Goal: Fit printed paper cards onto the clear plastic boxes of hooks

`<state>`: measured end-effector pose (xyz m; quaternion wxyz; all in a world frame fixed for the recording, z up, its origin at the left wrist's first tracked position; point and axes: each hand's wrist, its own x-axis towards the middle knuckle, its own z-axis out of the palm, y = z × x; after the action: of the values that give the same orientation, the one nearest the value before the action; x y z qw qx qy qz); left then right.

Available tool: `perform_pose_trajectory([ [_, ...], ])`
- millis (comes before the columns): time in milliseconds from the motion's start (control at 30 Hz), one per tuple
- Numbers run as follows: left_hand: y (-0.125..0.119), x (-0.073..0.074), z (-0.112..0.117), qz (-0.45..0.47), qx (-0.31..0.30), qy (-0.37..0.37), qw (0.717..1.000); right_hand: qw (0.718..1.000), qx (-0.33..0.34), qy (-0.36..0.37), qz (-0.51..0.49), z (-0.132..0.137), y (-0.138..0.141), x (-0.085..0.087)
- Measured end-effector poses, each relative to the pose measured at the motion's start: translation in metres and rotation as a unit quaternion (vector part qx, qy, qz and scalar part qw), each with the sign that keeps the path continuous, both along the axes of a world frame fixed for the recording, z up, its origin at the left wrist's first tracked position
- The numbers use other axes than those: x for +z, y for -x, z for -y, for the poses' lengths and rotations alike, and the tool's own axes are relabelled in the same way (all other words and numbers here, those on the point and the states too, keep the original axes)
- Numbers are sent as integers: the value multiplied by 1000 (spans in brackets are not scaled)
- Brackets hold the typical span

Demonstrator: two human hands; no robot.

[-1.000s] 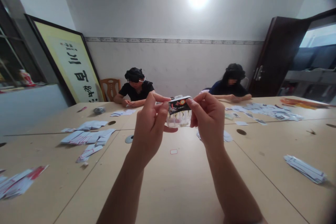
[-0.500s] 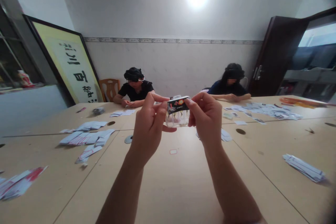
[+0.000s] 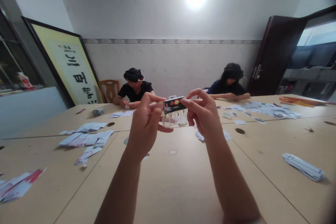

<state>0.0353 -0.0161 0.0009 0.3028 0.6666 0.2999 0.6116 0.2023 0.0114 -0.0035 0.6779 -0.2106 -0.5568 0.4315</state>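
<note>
A small clear plastic box [image 3: 175,118] with a black printed label across its upper part is held up above the table. Thin gold-coloured pieces show inside it, too small to name, and a clear hanging tab sticks up from its top. My left hand [image 3: 147,122] grips the left edge, thumb and index finger near the top corner and a lower finger stretched beneath the box. At the upper right corner, my right hand [image 3: 206,113] pinches the box with the thumb on the label; its index finger is arched, and the other fingers curl beside the box.
Stacks of white papers [image 3: 86,138] lie on the table's left side, with another bundle [image 3: 303,167] at right. Scattered cards [image 3: 265,109] and orange material [image 3: 301,101] are at the far right. Two people [image 3: 135,87] sit across the table. A small red-edged label [image 3: 172,152] lies below my hands.
The box and both hands have shifted slightly left. My right index finger has risen and arched away from the box's top edge, while the thumb stays on the label.
</note>
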Motion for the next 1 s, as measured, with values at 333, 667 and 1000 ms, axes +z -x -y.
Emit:
perform_pose_trajectory([
  [333,8,5,-10,24,-105,83,991,997,71,4,-23,-4,-2,-1],
  [667,9,3,-16,9,-89,71,993,999,-24,-29,24,-6,1,-4],
  [1000,22,7,-21,24,-152,110,982,997,-8,-38,67,-8,-5,-2],
])
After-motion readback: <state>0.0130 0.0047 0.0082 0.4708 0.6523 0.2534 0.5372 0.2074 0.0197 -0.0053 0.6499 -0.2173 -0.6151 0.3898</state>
